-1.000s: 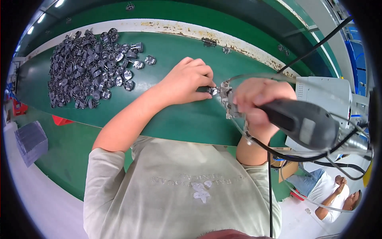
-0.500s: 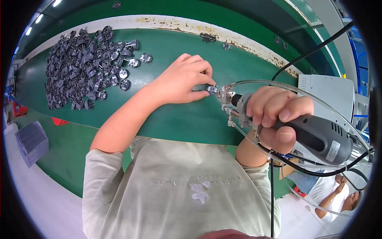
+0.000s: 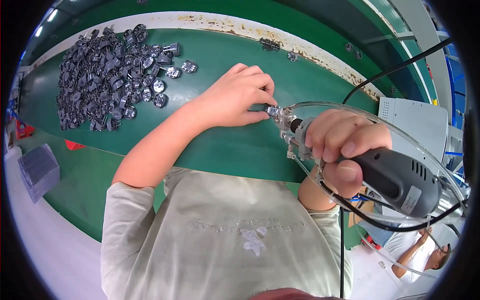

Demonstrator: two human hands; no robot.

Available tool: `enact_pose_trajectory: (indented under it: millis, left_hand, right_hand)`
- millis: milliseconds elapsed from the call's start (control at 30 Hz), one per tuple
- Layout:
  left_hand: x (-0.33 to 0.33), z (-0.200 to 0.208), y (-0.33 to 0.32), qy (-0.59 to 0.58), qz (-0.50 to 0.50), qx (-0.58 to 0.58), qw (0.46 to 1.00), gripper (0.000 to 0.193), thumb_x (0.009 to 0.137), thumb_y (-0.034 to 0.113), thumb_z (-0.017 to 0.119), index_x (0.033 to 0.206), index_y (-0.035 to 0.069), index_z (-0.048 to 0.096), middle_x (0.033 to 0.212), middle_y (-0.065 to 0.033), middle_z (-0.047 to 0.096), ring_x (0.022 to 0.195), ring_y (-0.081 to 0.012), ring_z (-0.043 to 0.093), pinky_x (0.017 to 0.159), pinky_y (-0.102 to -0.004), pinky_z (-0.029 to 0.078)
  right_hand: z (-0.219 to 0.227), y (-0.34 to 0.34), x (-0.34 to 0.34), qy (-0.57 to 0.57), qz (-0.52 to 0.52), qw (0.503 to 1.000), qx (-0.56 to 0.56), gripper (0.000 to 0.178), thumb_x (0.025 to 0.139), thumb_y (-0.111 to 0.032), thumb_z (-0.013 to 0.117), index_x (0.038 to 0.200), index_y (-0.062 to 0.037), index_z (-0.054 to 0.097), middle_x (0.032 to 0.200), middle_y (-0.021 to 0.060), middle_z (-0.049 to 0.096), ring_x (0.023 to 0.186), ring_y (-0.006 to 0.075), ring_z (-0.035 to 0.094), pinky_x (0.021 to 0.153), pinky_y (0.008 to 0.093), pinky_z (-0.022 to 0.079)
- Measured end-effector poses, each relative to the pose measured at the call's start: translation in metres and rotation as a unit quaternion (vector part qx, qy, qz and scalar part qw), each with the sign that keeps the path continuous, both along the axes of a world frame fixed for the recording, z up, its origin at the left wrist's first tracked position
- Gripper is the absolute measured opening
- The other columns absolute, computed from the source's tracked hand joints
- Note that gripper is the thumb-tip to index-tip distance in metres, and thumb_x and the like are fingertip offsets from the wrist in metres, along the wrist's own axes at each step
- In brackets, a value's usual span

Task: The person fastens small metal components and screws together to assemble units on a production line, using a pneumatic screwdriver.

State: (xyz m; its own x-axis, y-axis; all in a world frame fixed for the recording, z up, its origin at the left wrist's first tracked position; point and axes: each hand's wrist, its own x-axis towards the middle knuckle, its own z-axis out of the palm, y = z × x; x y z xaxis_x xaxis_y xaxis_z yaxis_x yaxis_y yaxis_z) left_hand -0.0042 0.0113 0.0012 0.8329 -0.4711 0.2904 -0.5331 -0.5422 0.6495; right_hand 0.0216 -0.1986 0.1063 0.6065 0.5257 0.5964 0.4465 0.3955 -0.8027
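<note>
Between the thumb and fingers of my left hand [image 3: 242, 95] is a small round grey part with a shiny clear face [image 3: 272, 110], held just over the green tabletop. My right hand [image 3: 345, 145] is wrapped round a dark grey power screwdriver [image 3: 395, 180] with a metal head and thin air tubes. The tool's metal tip [image 3: 286, 119] meets the small part or sits right against it; the exact contact is too small to tell. A big heap of similar grey parts with pins [image 3: 105, 80] lies at the left of the green table [image 3: 220, 150].
A few loose parts [image 3: 189, 66] lie at the heap's right edge. A pale chipped ledge [image 3: 220, 21] borders the table's far side. At the right stands a light grey box-shaped machine [image 3: 415, 120], with a black cable [image 3: 390, 67] above it. Another person [image 3: 415, 250] sits at the lower right.
The screwdriver's rear end has tilted slightly lower, and my right hand with it. My left hand still holds the small part at the tip. The whole view has shifted a little.
</note>
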Motion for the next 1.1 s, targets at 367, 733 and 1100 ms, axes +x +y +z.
enact_pose_trajectory:
  millis: [367, 733, 1100]
  left_hand:
    - [-0.002, 0.005, -0.004, -0.012, -0.011, 0.008, 1.0, 0.024, 0.073, 0.017, 0.078, 0.095, 0.009, 0.074, 0.102, -0.0008, 0.063, 0.104, -0.0225, 0.058, 0.092, -0.0382, 0.041]
    - [0.134, 0.002, 0.102, -0.083, 0.325, 0.201, 0.92, 0.029, 0.077, 0.033, 0.075, 0.099, 0.014, 0.077, 0.105, -0.0059, 0.069, 0.104, -0.0286, 0.063, 0.09, -0.0438, 0.05]
    - [0.213, 0.012, -0.051, -0.011, 0.106, 0.124, 0.987, 0.071, 0.079, 0.05, 0.072, 0.134, 0.007, 0.059, 0.133, -0.0201, 0.058, 0.122, -0.0357, 0.057, 0.102, -0.0434, 0.048]
  right_hand:
    - [0.006, 0.002, -0.009, 0.053, -0.029, 0.997, 0.053, 0.033, 0.091, -0.028, 0.075, 0.096, -0.0048, 0.051, 0.065, 0.0039, 0.054, 0.053, 0.0175, 0.053, 0.05, 0.034, 0.049]
    - [-0.002, -0.031, 0.008, 0.002, -0.122, 0.984, 0.129, 0.032, 0.081, -0.009, 0.081, 0.096, -0.0047, 0.053, 0.071, 0.0064, 0.059, 0.061, 0.0201, 0.06, 0.058, 0.0349, 0.054]
    - [-0.007, -0.025, 0.009, 0.018, -0.132, 0.983, 0.123, 0.034, 0.079, -0.007, 0.083, 0.097, -0.0045, 0.054, 0.074, 0.0064, 0.06, 0.064, 0.0198, 0.06, 0.061, 0.0346, 0.053]
